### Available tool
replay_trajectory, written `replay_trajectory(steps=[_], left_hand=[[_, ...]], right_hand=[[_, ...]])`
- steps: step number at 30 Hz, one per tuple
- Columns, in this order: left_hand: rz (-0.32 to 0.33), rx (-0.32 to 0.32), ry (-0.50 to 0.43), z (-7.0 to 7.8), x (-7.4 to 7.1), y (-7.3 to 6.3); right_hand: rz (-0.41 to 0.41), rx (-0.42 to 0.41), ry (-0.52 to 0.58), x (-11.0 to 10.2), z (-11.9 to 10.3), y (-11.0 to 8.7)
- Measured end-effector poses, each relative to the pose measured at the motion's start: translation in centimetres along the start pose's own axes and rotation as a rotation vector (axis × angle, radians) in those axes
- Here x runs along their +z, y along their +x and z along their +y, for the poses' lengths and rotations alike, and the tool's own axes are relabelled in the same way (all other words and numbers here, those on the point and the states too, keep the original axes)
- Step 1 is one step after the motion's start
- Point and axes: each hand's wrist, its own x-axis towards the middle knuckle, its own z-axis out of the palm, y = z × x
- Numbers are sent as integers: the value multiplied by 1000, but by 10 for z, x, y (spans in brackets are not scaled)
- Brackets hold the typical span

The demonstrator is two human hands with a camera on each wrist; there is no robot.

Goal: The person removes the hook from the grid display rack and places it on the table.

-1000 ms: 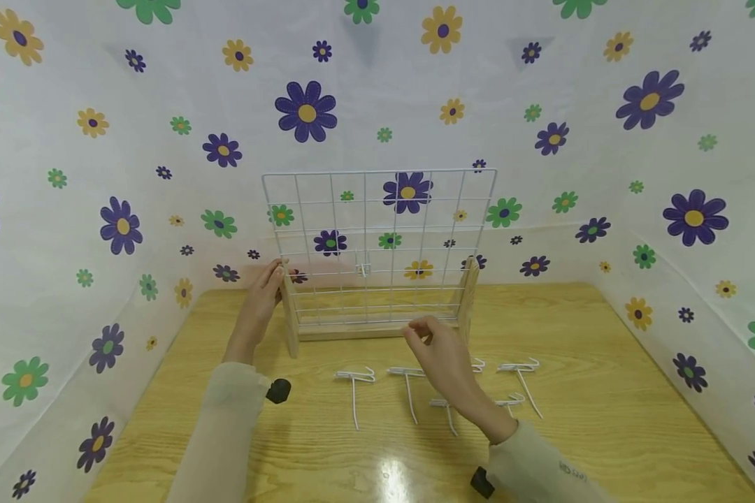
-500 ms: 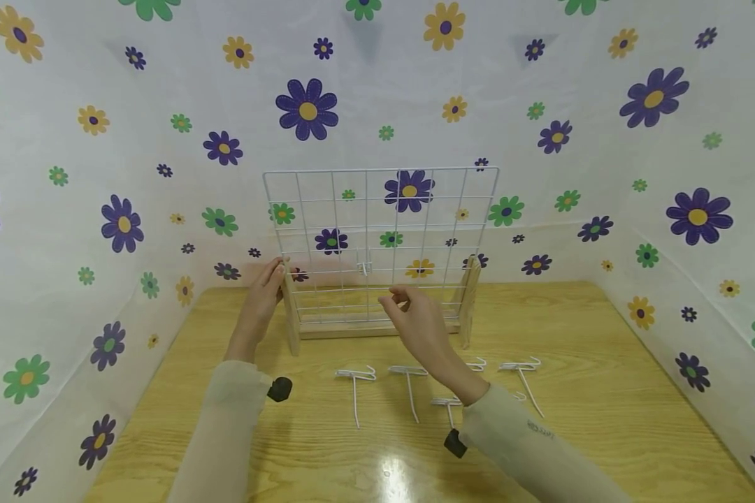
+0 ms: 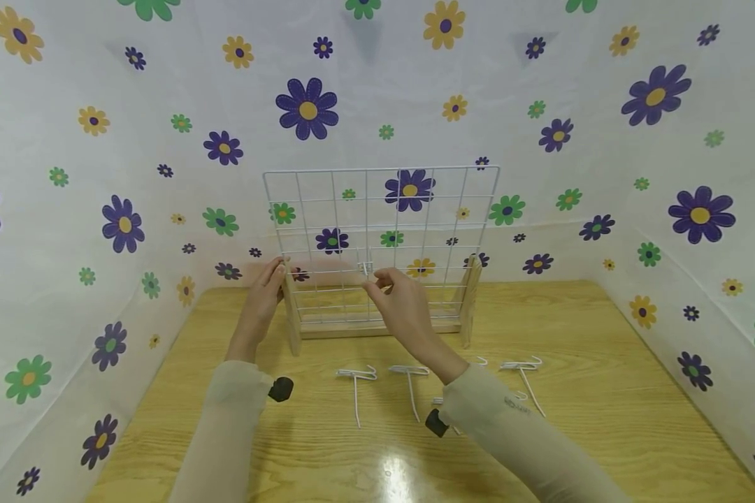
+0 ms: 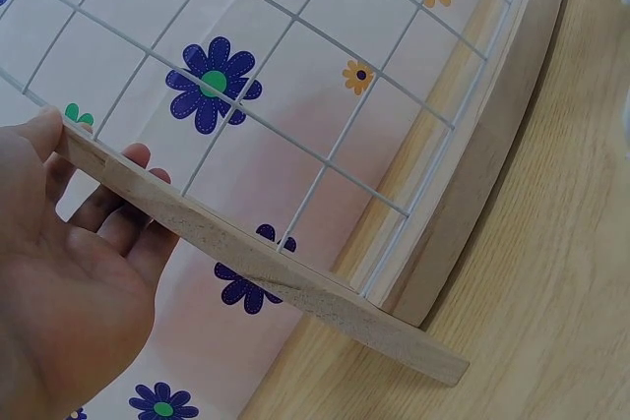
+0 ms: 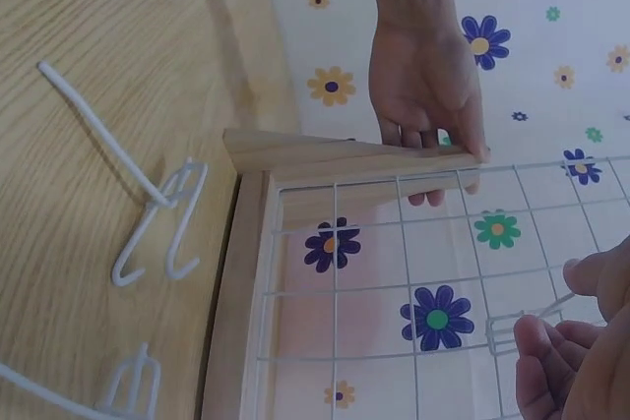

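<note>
A white wire grid panel point(image 3: 366, 209) stands upright in a wooden stand point(image 3: 346, 332). My left hand point(image 3: 258, 304) grips the top of the stand's left upright point(image 4: 246, 243), thumb on one side and fingers behind. One white wire hook point(image 3: 365, 267) hangs on the grid, left of its middle. My right hand point(image 3: 404, 307) pinches this hook's prong between thumb and forefinger, which the right wrist view also shows. On the table in front of the stand lie several more white hooks, such as a double-backed one point(image 5: 162, 204); the right forearm hides some of them.
Loose hooks lie in a loose row, one left hook point(image 3: 355, 376), a middle hook point(image 3: 409, 370) and a right hook point(image 3: 522, 365). The wooden table point(image 3: 604, 433) is enclosed by a flower-print cloth point(image 3: 377, 77) behind and at both sides.
My right hand has moved left and up from the grid's lower edge to the mounted hook and now pinches its prong. My left hand has stayed on the upright.
</note>
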Motion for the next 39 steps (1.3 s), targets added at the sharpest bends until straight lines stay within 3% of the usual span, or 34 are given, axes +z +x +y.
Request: replay_trajectory(steps=[11,22,27,33,39], left_hand=[[-3,0,-2,1,1,-1],[3,17,13,-2,0,2],[-2,23,-4,0,0,0],[-5,16,-9,0,0,-1],[-4,17,3,0,0,-1]], right_hand=[[-6,11,32,13,-4,13],[84,-31,82,14,-4,21],[135,-44,190,12,-1,27],[185,1,324,5,3,31],[214,8,352,-4,5,33]])
